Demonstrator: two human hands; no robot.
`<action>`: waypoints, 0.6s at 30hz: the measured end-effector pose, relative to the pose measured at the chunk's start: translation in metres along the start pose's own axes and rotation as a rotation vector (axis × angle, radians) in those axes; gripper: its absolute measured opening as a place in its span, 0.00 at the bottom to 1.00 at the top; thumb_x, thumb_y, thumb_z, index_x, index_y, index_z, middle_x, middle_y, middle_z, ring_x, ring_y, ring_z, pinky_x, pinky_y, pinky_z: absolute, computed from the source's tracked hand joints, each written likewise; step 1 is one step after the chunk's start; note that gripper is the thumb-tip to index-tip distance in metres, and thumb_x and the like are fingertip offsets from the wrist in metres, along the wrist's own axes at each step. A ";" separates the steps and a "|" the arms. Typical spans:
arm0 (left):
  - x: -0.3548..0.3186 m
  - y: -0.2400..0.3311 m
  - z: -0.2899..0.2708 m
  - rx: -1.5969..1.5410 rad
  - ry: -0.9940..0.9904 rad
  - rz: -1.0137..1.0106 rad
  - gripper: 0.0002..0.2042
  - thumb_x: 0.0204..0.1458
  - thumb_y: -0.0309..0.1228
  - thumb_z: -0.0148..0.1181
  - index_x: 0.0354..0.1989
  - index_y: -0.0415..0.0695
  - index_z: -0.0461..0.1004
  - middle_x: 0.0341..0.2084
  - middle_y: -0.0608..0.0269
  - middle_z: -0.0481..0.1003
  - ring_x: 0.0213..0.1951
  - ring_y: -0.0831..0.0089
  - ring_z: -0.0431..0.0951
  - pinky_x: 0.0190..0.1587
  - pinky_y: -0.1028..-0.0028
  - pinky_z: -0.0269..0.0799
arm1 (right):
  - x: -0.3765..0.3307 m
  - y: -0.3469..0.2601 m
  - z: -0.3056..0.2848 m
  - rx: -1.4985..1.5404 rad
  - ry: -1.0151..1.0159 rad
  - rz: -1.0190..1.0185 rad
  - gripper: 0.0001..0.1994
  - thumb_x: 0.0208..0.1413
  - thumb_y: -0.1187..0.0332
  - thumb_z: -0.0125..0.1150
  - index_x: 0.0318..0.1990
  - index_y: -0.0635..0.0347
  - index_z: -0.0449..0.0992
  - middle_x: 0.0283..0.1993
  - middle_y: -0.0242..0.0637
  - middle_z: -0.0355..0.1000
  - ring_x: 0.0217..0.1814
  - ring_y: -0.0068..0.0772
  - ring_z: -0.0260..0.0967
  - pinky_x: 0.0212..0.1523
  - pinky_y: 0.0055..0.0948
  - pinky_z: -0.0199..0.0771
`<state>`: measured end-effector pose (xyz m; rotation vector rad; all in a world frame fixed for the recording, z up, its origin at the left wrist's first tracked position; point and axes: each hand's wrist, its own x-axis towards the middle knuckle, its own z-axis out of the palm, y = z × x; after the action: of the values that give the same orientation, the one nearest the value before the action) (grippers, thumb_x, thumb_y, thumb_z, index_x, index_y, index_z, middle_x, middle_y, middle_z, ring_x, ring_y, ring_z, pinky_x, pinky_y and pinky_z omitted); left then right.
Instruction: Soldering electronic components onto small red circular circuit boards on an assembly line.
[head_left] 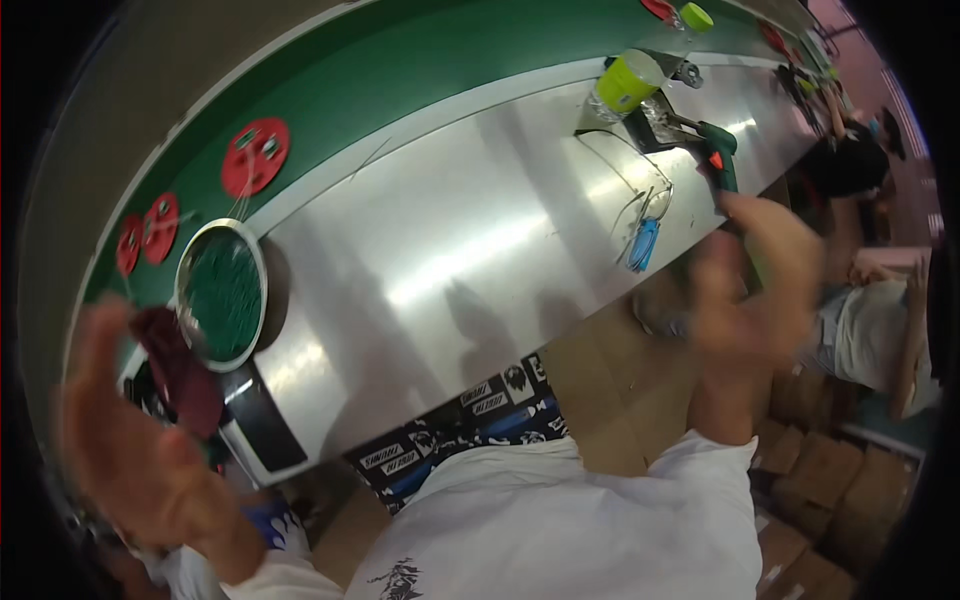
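Note:
My left hand [135,455] is raised at the lower left, blurred, fingers spread and holding nothing; it hangs in front of a dark red cloth [180,365] beside a round metal bowl [220,292] of green pieces. My right hand [755,295] is raised at the right, also blurred, fingers apart and empty, just below a green power screwdriver [720,150] that lies on the shiny metal worktable [450,260]. A blue-handled tool with wire loops [643,243] lies near the table's front edge, left of my right hand.
A green conveyor belt [420,50] runs behind the table carrying red discs [255,155]. A lime-green cup [628,82] and small parts stand at the far end. Another person [880,330] sits at the right. Cardboard boxes [810,470] lie on the floor.

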<state>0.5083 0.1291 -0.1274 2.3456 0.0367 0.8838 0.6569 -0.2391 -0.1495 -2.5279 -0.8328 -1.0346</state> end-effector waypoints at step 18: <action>0.090 -0.232 0.120 0.632 -0.625 -0.195 0.23 0.47 0.41 0.66 0.51 0.45 0.73 0.51 0.48 0.70 0.53 0.48 0.71 0.52 0.54 0.69 | -0.069 0.005 0.071 -0.192 -0.536 0.084 0.07 0.55 0.73 0.61 0.37 0.70 0.76 0.57 0.45 0.70 0.62 0.53 0.61 0.61 0.48 0.60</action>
<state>0.6937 0.2709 -0.2750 3.0350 0.3186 -0.0030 0.6590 -0.2387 -0.2490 -3.0321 -0.7709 -0.4221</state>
